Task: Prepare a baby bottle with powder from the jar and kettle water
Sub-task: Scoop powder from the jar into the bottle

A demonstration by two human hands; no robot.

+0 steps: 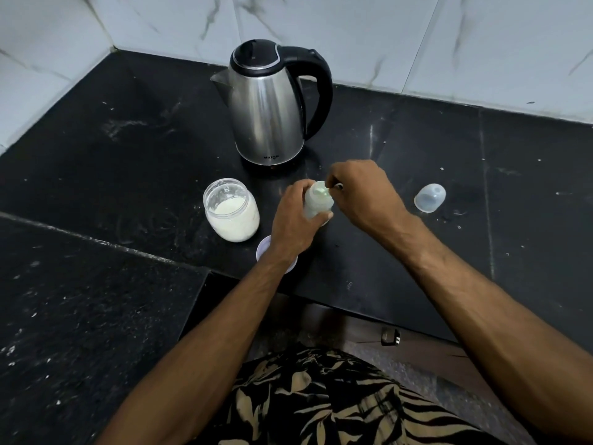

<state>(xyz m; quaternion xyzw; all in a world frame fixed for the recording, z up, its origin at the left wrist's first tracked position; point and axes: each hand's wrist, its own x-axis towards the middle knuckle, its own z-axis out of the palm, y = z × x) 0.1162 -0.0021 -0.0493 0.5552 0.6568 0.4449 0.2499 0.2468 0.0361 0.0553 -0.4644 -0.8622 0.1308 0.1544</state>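
1. The left hand (293,220) wraps its fingers round the baby bottle (317,200) and holds it on the black counter (417,268). The bottle stands between the jar and the clear cap, just in front of the kettle (266,110).

2. The right hand (362,194) is at the bottle's open top. Its fingers are pinched on something small and pale there. It looks like a scoop or spoon, but it is too small to be sure.

3. The step looks like putting powder into the bottle. To do it well, hold the bottle straight up and still, so it does not tip.

4. Keep the pinched thing right over the hole, close to the rim, and tip it slowly. Then the powder falls inside and not on the counter.

5. The jar (231,210) is open, with white powder inside. It stands just beside the left hand, so going back for more is a short trip. Take care not to bump it.

6. A round lid (264,248) lies flat by the left wrist. The clear cap (430,197) lies on its side, well apart to the right.

7. The kettle is shut and nobody touches it. The water likely comes after the powder.
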